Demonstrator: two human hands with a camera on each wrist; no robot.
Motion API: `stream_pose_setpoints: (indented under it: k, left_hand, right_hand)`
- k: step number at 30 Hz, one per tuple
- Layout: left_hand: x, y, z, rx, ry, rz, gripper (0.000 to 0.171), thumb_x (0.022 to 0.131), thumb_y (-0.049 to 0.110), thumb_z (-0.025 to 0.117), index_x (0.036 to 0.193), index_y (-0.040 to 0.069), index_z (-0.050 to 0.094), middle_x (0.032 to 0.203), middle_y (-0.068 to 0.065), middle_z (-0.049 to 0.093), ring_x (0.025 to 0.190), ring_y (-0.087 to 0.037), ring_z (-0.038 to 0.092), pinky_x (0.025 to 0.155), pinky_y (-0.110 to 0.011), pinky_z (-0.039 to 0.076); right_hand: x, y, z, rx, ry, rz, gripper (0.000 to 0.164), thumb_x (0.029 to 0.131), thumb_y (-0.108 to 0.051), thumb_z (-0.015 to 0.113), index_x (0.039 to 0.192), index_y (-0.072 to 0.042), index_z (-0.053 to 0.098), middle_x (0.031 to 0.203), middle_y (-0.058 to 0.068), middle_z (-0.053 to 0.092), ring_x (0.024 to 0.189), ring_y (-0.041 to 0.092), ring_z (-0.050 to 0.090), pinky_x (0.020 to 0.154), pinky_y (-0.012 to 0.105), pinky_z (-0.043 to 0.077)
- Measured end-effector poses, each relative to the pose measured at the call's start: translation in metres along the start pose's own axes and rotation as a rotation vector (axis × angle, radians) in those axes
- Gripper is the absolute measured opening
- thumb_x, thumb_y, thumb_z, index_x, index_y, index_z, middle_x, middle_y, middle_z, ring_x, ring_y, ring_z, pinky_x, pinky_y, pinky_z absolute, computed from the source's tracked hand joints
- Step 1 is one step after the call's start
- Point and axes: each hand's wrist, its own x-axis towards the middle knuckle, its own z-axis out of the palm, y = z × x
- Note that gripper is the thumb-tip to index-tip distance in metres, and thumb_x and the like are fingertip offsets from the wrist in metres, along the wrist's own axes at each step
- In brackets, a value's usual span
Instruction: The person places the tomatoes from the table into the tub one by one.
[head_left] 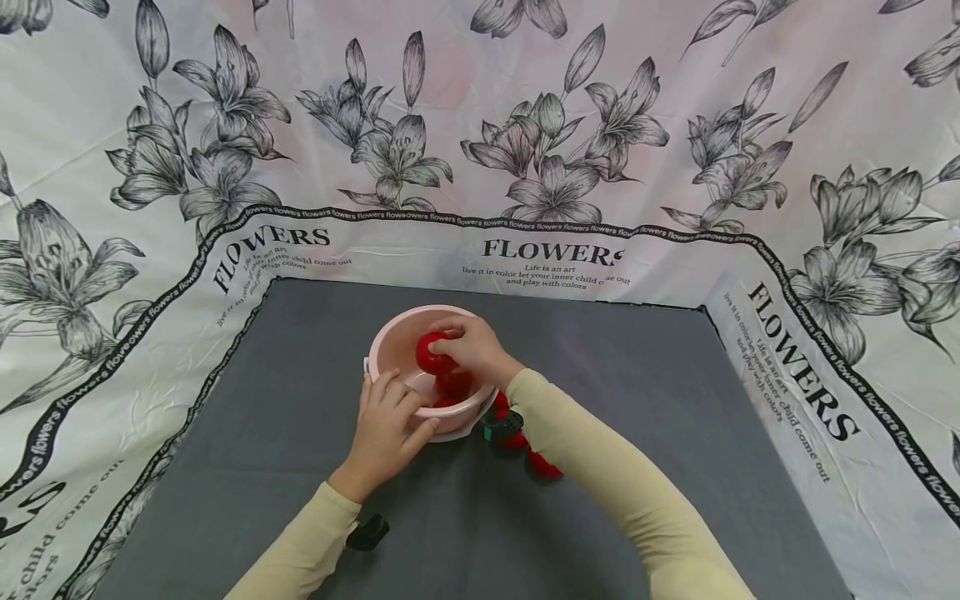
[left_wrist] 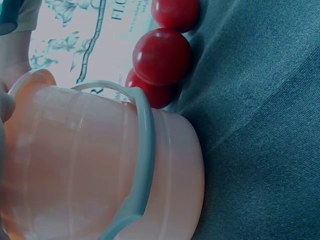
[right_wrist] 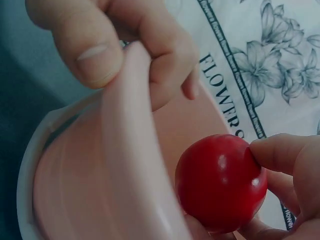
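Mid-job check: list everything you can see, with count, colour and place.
Bucket: one, pink, on the table
Bucket handle: one, pale, hanging against the bucket's side
Held ball: one, red, at the bucket's mouth
Balls in the bucket: at least one, seemingly two, red; others may be hidden
Loose balls: three, red, on the table beside the bucket
Table: one, dark grey, under the bucket
Flower-print cloth: white with black print, around the table
Wrist devices: two, dark, one at each wrist
Sleeves: two, pale yellow, on the forearms
Left grip: one, bare hand, on the bucket's rim
Right grip: one, bare hand, holding the ball
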Motion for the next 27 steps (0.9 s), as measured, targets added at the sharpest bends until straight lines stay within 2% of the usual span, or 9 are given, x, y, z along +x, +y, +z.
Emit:
stream_pose_setpoints:
  k: [7, 12, 21, 27]
  left_hand:
    - [0.0, -0.001, 0.001, -0.001, -0.009, -0.008, 0.05, 0.103, 0.054, 0.045, 0.095, 0.011, 0.069, 0.102, -0.014, 0.067, 0.123, -0.047, 0.053, 0.105, -0.086, 0.025]
    - [0.0, -0.001, 0.001, 0.003, -0.003, -0.002, 0.055, 0.104, 0.057, 0.039, 0.096, 0.011, 0.069, 0.101, -0.013, 0.067, 0.122, -0.047, 0.053, 0.104, -0.086, 0.025]
    - [-0.001, 0.0, -0.001, 0.006, -0.021, -0.02, 0.048, 0.102, 0.054, 0.046, 0.098, 0.013, 0.07, 0.104, -0.013, 0.068, 0.123, -0.046, 0.053, 0.106, -0.085, 0.025]
    - [-0.001, 0.001, 0.001, 0.017, -0.014, -0.013, 0.051, 0.103, 0.055, 0.042, 0.096, 0.013, 0.069, 0.1, -0.011, 0.066, 0.123, -0.046, 0.053, 0.106, -0.085, 0.025]
  right_hand:
    - [0.005, 0.003, 0.008, -0.004, 0.015, 0.043, 0.037, 0.091, -0.018, 0.074, 0.128, -0.018, 0.071, 0.133, 0.012, 0.068, 0.115, 0.031, 0.064, 0.084, 0.044, 0.063]
    - [0.008, 0.003, 0.01, -0.025, 0.014, 0.054, 0.038, 0.09, -0.019, 0.075, 0.128, -0.018, 0.07, 0.134, 0.011, 0.067, 0.115, 0.031, 0.064, 0.088, 0.045, 0.062]
    - [0.012, 0.008, 0.015, -0.094, -0.003, 0.031, 0.034, 0.091, -0.02, 0.074, 0.125, -0.017, 0.072, 0.129, 0.011, 0.069, 0.111, 0.03, 0.064, 0.092, 0.047, 0.061]
    - [0.013, 0.01, 0.017, -0.104, 0.006, 0.034, 0.034, 0.089, -0.017, 0.074, 0.123, -0.015, 0.072, 0.126, 0.011, 0.07, 0.11, 0.03, 0.063, 0.096, 0.048, 0.059]
